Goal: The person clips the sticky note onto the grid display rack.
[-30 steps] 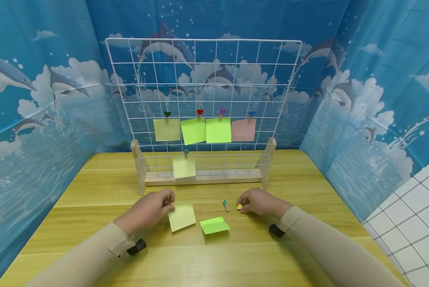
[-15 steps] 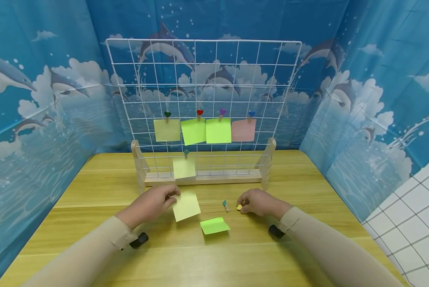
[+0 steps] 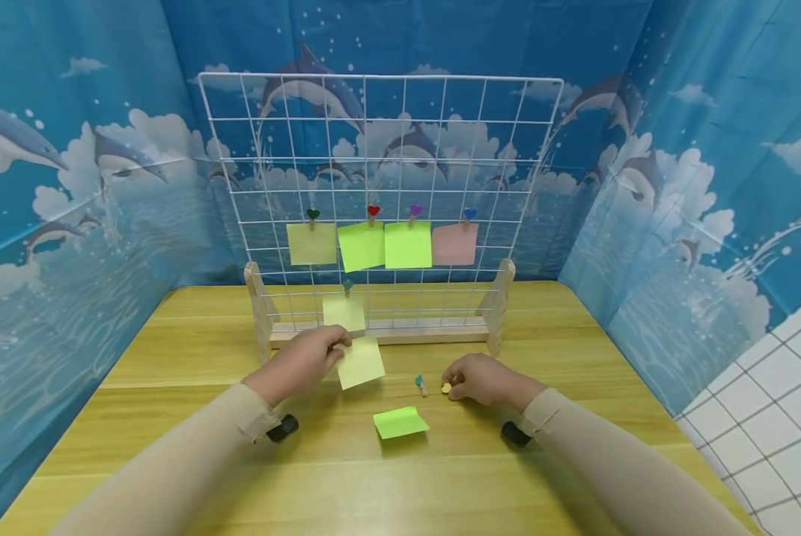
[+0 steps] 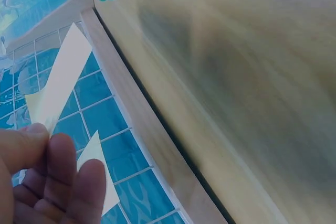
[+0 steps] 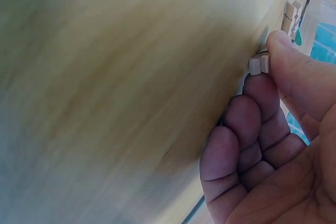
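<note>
My left hand [image 3: 304, 362] pinches a pale yellow sticky note [image 3: 363, 365] by its upper left corner, thumb against forefinger. The note is above the table, just in front of the wire grid's base; in the left wrist view the same note [image 4: 65, 72] is seen from its side. Low at the right, my right hand [image 3: 484, 378] pinches a small wooden clothespin [image 5: 259, 64] between thumb and forefinger; its yellow heart [image 3: 446, 388] shows in the head view. Left of that hand lies another clothespin [image 3: 422, 386] with a teal heart. A bright green sticky note [image 3: 400, 423] lies nearer me, one edge curled up.
A white wire grid [image 3: 403, 158] stands in a wooden base [image 3: 434, 333] at the back. Several notes hang there from heart clothespins, including a pink note [image 3: 455, 244] and a low pale yellow note [image 3: 343, 311]. Dolphin-print curtains [image 3: 99, 171] surround the wooden table [image 3: 347, 491].
My left hand has raised the pale yellow note and carried it right and towards the grid, where it now overlaps the low hanging note's bottom edge. The right hand has stayed put.
</note>
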`<state>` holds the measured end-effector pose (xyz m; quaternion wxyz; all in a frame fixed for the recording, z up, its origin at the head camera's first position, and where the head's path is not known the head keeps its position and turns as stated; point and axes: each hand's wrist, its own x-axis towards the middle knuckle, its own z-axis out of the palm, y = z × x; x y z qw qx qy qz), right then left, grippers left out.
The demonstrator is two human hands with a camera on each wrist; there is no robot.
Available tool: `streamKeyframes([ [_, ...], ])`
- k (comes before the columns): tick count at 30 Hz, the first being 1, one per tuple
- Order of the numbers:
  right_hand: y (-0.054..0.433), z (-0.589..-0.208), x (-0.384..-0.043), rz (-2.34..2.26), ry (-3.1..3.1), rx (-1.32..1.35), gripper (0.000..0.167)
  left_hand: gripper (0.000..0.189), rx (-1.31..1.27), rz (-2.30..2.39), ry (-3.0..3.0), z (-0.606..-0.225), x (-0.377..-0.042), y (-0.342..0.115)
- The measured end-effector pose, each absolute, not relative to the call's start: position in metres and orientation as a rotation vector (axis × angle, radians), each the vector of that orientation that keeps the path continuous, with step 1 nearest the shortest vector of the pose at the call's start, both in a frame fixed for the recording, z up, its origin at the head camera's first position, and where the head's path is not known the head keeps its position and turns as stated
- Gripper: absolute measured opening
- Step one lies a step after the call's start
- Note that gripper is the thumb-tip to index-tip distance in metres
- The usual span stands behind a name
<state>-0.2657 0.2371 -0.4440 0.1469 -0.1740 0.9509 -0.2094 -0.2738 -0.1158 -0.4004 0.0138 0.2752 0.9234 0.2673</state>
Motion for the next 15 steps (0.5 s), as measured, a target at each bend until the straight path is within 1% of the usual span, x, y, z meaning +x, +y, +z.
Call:
streamKeyframes([
  [15,0.237,-0.445,-0.266,-0.592,2.741,-0.509,0.015,0.026,0.85,0.822,2.909,-0.389,-0.297,-0.094],
])
